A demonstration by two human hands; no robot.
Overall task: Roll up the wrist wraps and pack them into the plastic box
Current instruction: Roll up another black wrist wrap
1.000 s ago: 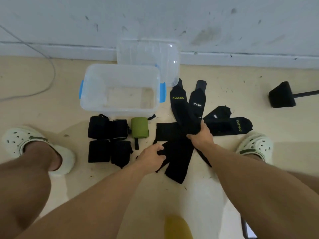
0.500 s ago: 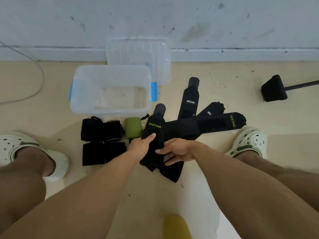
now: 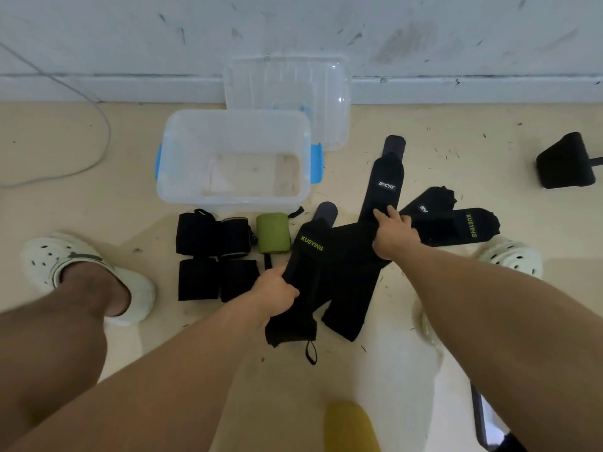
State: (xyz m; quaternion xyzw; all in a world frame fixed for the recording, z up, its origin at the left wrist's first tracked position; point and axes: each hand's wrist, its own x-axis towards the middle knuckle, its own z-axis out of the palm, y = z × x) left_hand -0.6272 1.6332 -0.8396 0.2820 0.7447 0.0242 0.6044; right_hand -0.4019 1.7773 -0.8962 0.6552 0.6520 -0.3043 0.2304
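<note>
Left hand (image 3: 275, 290) grips the near part of a flat black wrist wrap lettered XUEYING (image 3: 301, 282), fingers curled round its edge; the wrap lies on the floor (image 3: 98, 203) with its loop end toward the viewer. Right hand (image 3: 394, 234) rests fingers-down on a second black wrap lettered NCYO (image 3: 385, 184), which crosses the loose pile of unrolled wraps; whether it pinches the cloth cannot be told. Two further flat wraps (image 3: 456, 223) fan out to the right of that hand. Left of the pile, four rolled black wraps (image 3: 212, 256) sit in a square, with a rolled green wrap (image 3: 272, 233) just beside them. Beyond the rolls stands the clear plastic box (image 3: 233, 125) with blue latches, open, no wraps inside. Behind it, the clear lid (image 3: 287, 79) leans against the wall (image 3: 326, 27).
</note>
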